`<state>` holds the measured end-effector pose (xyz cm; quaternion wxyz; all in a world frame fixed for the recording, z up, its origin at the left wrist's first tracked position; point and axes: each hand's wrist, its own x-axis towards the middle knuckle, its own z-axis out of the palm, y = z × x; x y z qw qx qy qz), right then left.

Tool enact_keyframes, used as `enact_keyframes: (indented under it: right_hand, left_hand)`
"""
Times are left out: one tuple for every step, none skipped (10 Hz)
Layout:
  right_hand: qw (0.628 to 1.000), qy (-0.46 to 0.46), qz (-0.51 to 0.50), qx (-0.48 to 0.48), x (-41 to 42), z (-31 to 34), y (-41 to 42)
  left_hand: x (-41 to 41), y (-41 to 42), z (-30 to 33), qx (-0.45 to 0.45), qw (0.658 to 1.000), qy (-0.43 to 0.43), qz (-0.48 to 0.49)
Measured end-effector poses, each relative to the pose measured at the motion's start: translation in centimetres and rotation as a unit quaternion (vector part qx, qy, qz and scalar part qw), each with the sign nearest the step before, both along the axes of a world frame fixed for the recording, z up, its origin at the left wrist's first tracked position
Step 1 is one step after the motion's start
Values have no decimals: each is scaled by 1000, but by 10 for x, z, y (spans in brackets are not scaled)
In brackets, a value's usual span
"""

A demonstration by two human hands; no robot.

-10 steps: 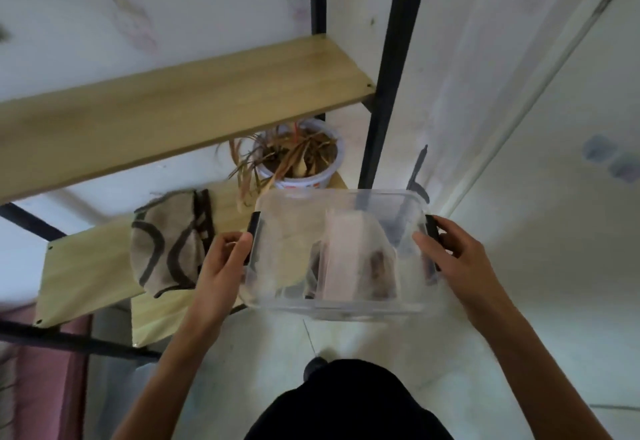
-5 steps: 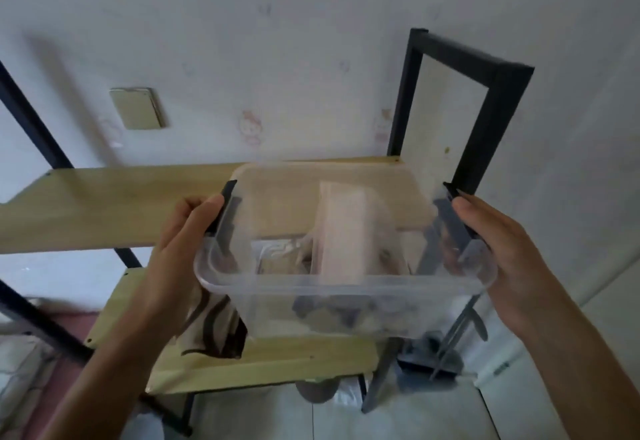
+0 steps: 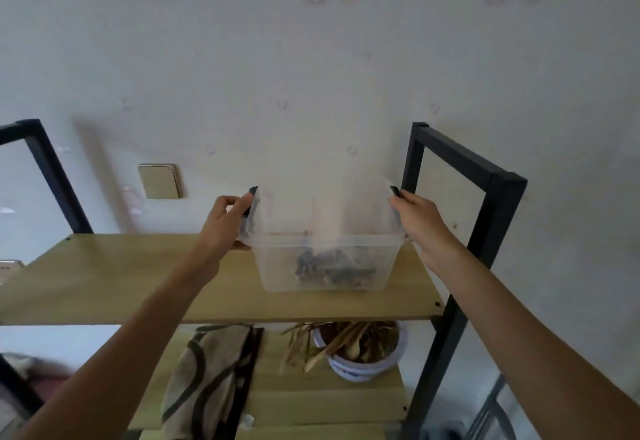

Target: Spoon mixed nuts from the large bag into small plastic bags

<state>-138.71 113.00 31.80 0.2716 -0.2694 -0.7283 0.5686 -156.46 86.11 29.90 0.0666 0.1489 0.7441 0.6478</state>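
One clear plastic box sits on the upper wooden shelf, toward its right end, its near wall set back from the shelf's near edge. Two hands hold it, one at each end. The left hand curls around the box's left rim beside a dark latch; the right hand grips the right rim by the other dark latch. Inside the box, a pale pinkish bag stands upright near the middle, blurred, and a dark heap of contents lies on the bottom; what they are cannot be made out.

There are two shelves in sight. The lower shelf carries one patterned cloth on the left and one white pot of dried leaves on the right, the two apart.

The left half of the upper shelf is bare wood. On the right, the box stands near the black metal frame post, with the right hand between them.

Behind the rack is a pale wall with faint cartoon prints and one square switch plate, left of the box. A second black frame post rises at far left.
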Motion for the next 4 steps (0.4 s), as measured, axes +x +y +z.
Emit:
enact_keyframes:
  right_hand:
    - [1000, -17, -9, 11, -15, -7, 10]
    - [999, -38, -9, 34, -21, -7, 17]
    - [995, -64, -8, 82, -14, 2, 12]
    - [979, -3, -45, 198, 9, 4, 1]
  left_hand:
    - [-8, 10, -4, -34, 999, 5, 10]
    - [-12, 13, -2, -57, 998, 10, -5]
    - [-8, 8, 7, -91, 996, 21, -13]
    - [1, 4, 10, -94, 986, 126, 56]
